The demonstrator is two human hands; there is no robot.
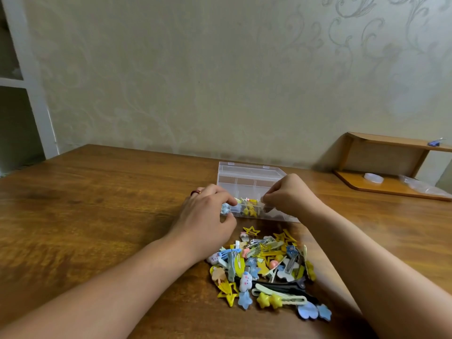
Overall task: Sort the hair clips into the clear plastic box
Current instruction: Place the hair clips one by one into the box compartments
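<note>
Clear plastic box [247, 178] sits open mid-table, a few yellow and blue clips already in its near compartments. Left hand [204, 214] has fingers curled at the box's near-left edge; can't tell if it pinches anything. Right hand [289, 194] has fingertips pressed together, apparently pinching a small clip over the box. Pile of hair clips [266, 270] lies nearer, between the forearms. Clips look light, stiff, slick, tangled; best pinched by an end, one at a time.

We see a brown wooden bench [102, 192] against a pale wall [195, 81] with faint swirl patterns, a white frame [31, 94] at left, and a small wooden shelf [391, 165] at right.
</note>
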